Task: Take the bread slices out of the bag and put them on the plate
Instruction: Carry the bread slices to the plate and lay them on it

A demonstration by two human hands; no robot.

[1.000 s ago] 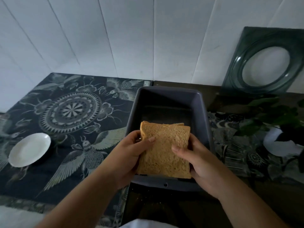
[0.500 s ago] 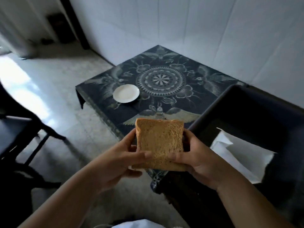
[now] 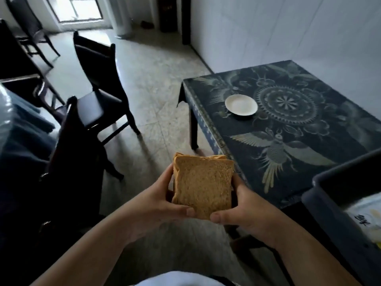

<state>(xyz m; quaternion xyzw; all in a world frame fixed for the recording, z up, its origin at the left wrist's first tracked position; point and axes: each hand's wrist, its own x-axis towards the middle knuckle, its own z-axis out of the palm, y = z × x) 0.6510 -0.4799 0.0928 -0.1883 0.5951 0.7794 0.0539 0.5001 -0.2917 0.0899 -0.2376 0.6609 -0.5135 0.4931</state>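
A stack of brown bread slices (image 3: pixel 203 183) is held upright in front of me, over the floor, left of the table's near corner. My left hand (image 3: pixel 158 205) grips its left edge and my right hand (image 3: pixel 243 211) grips its right edge, thumbs on the front face. The small white plate (image 3: pixel 241 104) lies bare on the patterned dark table (image 3: pixel 299 141), far ahead and to the right of the bread. The white bread bag (image 3: pixel 369 215) lies inside a dark grey tub (image 3: pixel 329 203) at the right edge.
Dark wooden chairs (image 3: pixel 97 87) stand on the tiled floor to the left. Another dark chair back (image 3: pixel 68 153) is close at my left. A white wall runs behind the table. Bare floor (image 3: pixel 156 96) lies between the chairs and the table.
The view has swung left, so the table and plate sit further right. Both hands still hold the bread, which has come away from the tub and now hangs over the floor.
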